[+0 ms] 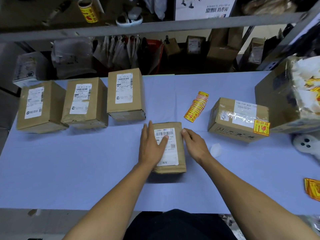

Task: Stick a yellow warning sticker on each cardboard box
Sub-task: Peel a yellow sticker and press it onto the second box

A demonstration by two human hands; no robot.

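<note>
Fingers: left hand flat on small box | right hand relaxed, touching its side

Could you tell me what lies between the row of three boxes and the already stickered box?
In the head view, a fanned strip of yellow warning stickers lies there on the table, touching neither.

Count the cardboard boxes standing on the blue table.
6. Row at far left: outer box, middle box, inner box. Centre box, with left hand flat on it and right hand at its side. Stickered box at right. Large box at right edge, partly out of frame.
</note>
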